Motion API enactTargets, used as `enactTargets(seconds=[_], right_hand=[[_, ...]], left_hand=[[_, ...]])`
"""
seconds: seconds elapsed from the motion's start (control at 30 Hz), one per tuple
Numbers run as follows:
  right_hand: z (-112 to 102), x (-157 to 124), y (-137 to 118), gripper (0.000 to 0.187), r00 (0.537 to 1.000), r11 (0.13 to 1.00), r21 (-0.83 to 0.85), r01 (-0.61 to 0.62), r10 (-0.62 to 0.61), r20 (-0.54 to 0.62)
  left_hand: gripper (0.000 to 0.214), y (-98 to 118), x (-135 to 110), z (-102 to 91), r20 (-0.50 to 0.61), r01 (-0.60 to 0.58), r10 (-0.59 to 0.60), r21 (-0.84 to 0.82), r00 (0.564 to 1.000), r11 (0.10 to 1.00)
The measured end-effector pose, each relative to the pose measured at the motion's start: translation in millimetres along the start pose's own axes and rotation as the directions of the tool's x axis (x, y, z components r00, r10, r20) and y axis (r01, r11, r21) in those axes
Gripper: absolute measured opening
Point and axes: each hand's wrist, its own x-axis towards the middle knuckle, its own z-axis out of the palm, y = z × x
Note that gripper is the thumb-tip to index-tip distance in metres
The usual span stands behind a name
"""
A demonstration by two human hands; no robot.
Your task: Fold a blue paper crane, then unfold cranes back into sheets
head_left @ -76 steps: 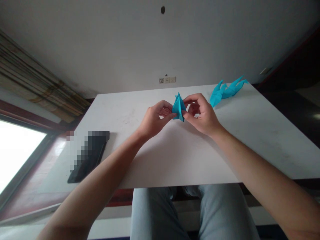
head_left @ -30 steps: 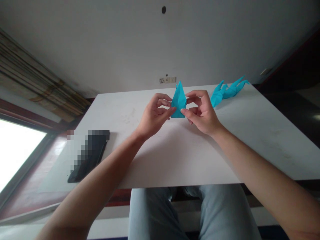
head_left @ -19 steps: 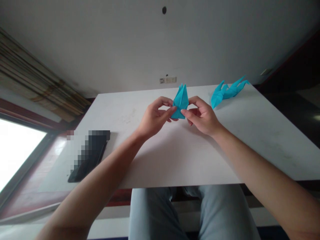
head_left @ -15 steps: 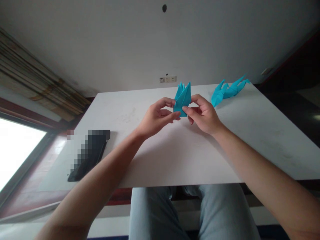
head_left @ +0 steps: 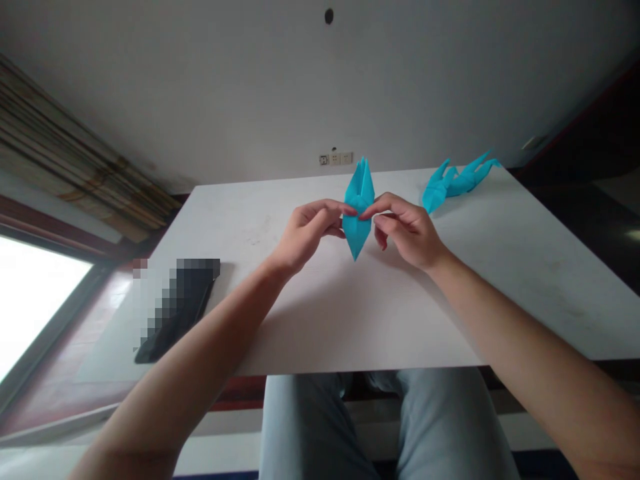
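No text, label, brand, number or sign is legible.

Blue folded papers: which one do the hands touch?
The diamond-shaped paper, between the left hand and right hand; the other blue paper sits untouched, far right on the table.

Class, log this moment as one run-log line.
left hand: holds folded paper | right hand: fingertip on it | table, far right: blue paper figures

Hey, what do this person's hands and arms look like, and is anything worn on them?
The left hand and right hand look bare, with no gloves, rings or watch visible. The left forearm and right forearm show no sleeves.
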Motion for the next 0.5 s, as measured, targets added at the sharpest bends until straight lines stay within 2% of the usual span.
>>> enactTargets(seconds=[0.13,0.33,0.5], right_hand=[[1.6,-0.9,4.0,0.030,1.000,0.997,-0.080,-0.007,0.005,-0.026],[3.7,0.2,4.0,0.058,0.994,0.997,-0.071,0.006,-0.014,-0.110],[3.2,-0.1,4.2,0.054,0.995,0.998,-0.068,0.003,-0.010,-0.099]], left_hand=[[0.049,-0.5,-0.3,1.3,-0.005,-0.058,0.058,0.053,0.998,0.997],[0.062,-2.2,-2.9,4.1,-0.037,-0.087,0.090,0.072,0.995,0.994],[0.059,-2.8,-3.9,5.5,-0.039,-0.111,0.116,0.115,0.992,0.987]])
